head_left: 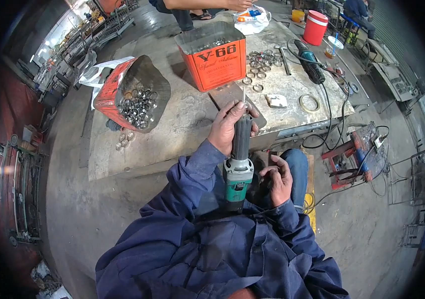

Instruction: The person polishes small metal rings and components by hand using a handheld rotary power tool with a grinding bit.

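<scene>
Two hands [230, 127] [277, 179]; one die grinder [240, 159]; two tins [212, 55] [133, 94]

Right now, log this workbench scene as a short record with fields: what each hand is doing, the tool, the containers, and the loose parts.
left hand: wrapped around the front of the die grinder, fingers near its thin bit
right hand: curled beside the grinder's green body, fingers bent; contents cannot be told
upright orange tin: open top, metal rings inside
tipped orange tin: on its side, full of metal rings
loose rings: scattered on the workbench
second grinder: lying on the bench
red bucket: far edge
</scene>
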Action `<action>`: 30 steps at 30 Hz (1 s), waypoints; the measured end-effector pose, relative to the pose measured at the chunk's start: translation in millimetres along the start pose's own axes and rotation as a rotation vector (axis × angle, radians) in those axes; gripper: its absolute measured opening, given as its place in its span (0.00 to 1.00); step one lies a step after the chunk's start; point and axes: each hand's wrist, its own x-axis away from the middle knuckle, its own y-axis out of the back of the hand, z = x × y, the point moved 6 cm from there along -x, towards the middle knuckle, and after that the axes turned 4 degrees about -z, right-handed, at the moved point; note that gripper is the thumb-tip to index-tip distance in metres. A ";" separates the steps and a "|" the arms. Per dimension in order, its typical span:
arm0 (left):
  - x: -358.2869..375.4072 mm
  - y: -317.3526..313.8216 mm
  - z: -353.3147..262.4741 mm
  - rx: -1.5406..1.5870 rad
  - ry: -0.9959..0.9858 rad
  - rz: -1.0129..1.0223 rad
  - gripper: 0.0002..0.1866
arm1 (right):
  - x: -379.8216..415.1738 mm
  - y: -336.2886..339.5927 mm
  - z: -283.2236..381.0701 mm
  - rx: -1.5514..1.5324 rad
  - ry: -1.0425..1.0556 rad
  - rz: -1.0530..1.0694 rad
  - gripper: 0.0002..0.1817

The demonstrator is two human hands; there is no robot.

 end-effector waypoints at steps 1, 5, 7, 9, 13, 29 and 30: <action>-0.4 1.4 0.6 -0.001 0.000 0.000 0.16 | 0.3 -2.1 0.3 -0.063 -0.016 -0.004 0.16; 0.4 0.5 3.2 0.078 0.032 0.031 0.16 | 1.4 -7.3 5.7 -0.137 -0.085 -0.014 0.14; 1.0 -0.6 2.6 0.086 0.036 0.029 0.17 | 1.8 -8.3 6.2 -0.137 -0.102 -0.008 0.14; 0.1 0.1 0.8 0.019 0.008 0.008 0.16 | 1.4 -9.7 5.6 -0.137 -0.117 -0.003 0.15; -0.4 0.2 1.6 0.015 -0.008 0.000 0.15 | 3.3 -12.7 8.3 -0.115 -0.120 0.025 0.16; 0.9 0.0 0.8 0.021 -0.002 -0.042 0.11 | 4.9 -5.4 10.5 0.082 -0.090 -0.029 0.08; 1.2 0.1 1.3 0.011 0.010 -0.045 0.10 | 5.1 -4.3 9.4 0.084 -0.088 -0.026 0.08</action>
